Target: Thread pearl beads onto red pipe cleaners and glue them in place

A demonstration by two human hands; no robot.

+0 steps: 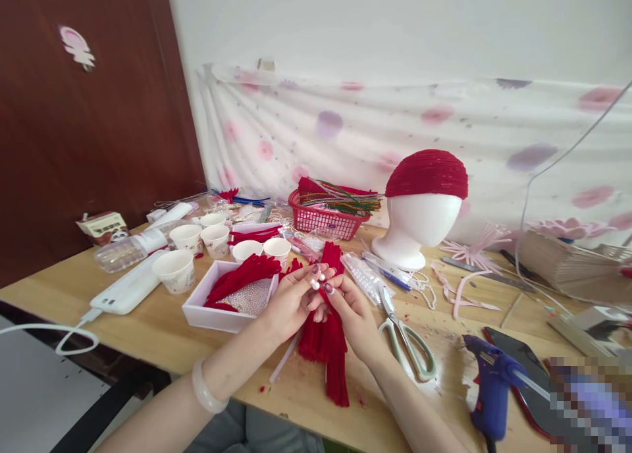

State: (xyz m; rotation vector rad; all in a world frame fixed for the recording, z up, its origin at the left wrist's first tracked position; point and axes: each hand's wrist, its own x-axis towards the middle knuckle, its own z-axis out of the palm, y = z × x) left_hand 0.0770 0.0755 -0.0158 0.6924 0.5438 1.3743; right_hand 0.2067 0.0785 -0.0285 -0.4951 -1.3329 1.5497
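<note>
My left hand [295,300] and my right hand [351,313] meet over the table, both with fingers pinched. Small white pearl beads [316,284] show at the fingertips of my left hand. Between the thumb and fingers of my right hand is a red chenille stem [324,297], partly hidden by the fingers. Beneath both hands lies a bundle of red chenille stems [336,364]. To the left, a white box [205,318] holds more red stems and loose pearls. Scissors [407,341] rest just right of my right hand.
Several paper cups [174,272] and a white power bank [129,287] stand left. A red basket [330,222] of stems and a white foam head [417,222] with a red cap are behind. A blue glue gun [491,384] lies right, beside a phone [523,367].
</note>
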